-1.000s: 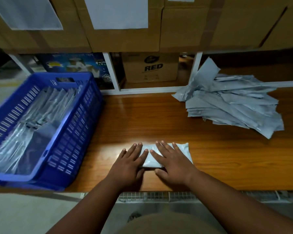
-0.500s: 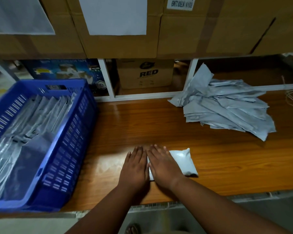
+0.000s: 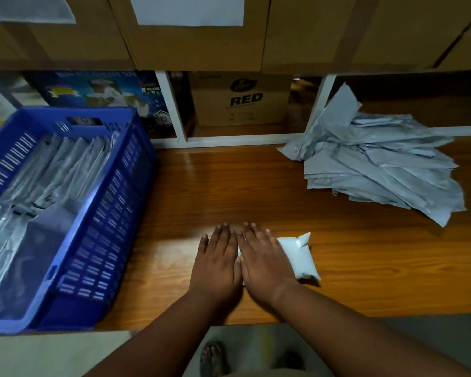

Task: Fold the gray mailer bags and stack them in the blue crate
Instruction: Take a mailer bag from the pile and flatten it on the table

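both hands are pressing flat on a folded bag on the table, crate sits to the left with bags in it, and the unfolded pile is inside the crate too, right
Not quite. The unfolded pile is not in the crate; it lies on the table at the far right, as the head view shows. The rest holds: the left hand and right hand press flat on the folded bag, and the crate at left holds bags.
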Demonstrator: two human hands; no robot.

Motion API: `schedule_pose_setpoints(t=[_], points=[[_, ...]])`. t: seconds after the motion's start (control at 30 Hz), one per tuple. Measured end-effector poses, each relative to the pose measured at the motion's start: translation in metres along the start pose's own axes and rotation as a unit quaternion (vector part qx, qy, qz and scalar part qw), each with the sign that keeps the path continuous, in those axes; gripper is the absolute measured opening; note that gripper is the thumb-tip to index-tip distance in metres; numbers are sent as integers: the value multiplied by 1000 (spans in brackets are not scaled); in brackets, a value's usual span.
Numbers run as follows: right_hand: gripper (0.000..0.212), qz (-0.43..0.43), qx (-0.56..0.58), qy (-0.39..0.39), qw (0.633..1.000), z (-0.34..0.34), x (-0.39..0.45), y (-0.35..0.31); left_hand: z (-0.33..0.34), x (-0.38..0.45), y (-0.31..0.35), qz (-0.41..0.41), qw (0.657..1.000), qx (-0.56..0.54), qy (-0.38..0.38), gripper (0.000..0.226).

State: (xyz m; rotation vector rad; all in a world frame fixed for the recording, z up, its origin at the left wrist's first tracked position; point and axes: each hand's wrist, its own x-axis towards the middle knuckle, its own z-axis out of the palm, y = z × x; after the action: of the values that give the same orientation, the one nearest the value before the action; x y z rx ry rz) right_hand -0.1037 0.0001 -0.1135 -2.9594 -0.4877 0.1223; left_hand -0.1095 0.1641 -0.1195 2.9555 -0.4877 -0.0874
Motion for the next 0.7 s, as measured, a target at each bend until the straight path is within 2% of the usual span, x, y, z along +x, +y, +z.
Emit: schedule_pose_setpoints(t=[0.27, 0.4, 0.5, 0.6, 0.7], points=[[69, -9, 3, -29, 1000, -3, 4, 3, -4, 2, 0, -5, 1000, 13, -26, 74], [68, -33, 12, -66, 997, -16, 5, 9, -16, 3, 4, -24, 997, 28, -68, 74], [81, -50, 24, -44, 997, -33, 0, 15, -31, 6, 14, -20, 999, 36, -35, 74], [72, -44, 26, -10, 999, -39, -9, 25, -39, 13, 34, 7, 1000, 12, 3, 71], [71, -34, 9, -14, 999, -39, -15, 39, -35, 23, 49, 15, 1000, -7, 0, 71]])
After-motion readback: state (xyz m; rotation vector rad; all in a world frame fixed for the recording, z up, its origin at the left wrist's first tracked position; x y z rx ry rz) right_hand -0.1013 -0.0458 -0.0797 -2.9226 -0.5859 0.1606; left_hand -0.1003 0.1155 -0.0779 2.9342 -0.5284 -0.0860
